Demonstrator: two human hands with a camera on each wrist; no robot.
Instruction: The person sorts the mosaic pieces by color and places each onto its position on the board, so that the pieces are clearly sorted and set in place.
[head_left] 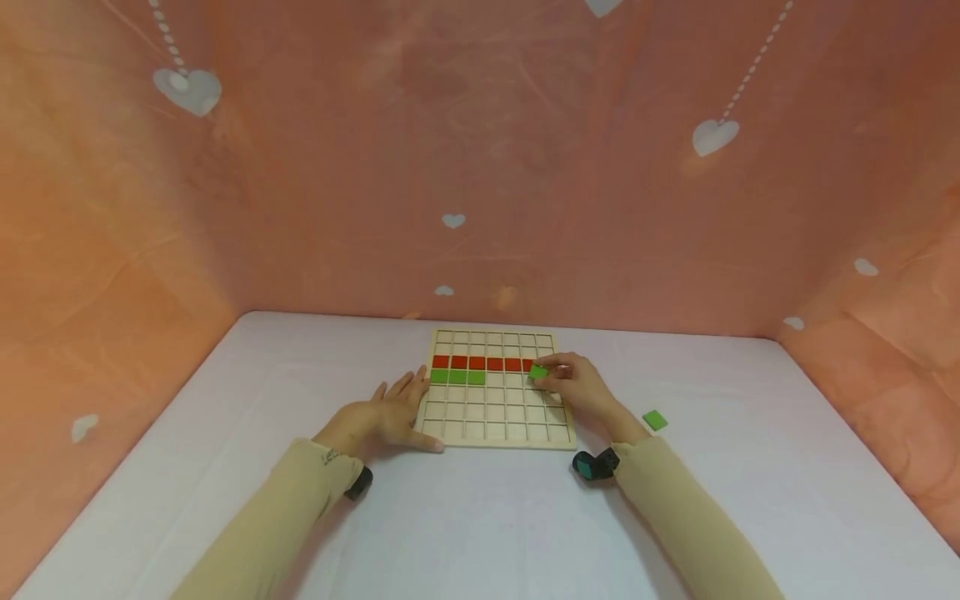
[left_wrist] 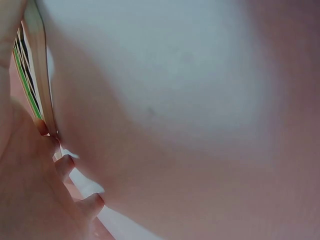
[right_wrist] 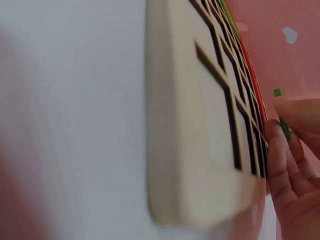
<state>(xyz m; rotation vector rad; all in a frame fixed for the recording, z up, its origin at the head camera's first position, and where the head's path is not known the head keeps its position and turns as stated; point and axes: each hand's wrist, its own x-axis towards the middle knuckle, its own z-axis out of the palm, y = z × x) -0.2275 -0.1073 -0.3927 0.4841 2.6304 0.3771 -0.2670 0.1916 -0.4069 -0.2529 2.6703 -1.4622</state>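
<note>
A wooden grid board (head_left: 495, 432) lies on the white table, divided into square cells. One row holds several red tiles (head_left: 477, 363). Just below it, green tiles (head_left: 458, 377) fill three cells from the left. My right hand (head_left: 581, 385) pinches a green tile (head_left: 538, 372) between thumb and fingers over the right end of these rows; the right wrist view shows this tile (right_wrist: 282, 115) edge-on above the board. At the board's left edge my left hand (head_left: 390, 414) rests with fingers spread, its fingertips and thumb right at the frame.
A loose green tile (head_left: 655, 419) lies on the table to the right of the board, beside the right forearm. Black wrist cameras sit at both cuffs. A pinkish-orange cloth (head_left: 495, 167) with pale hearts hangs behind the table and along its sides.
</note>
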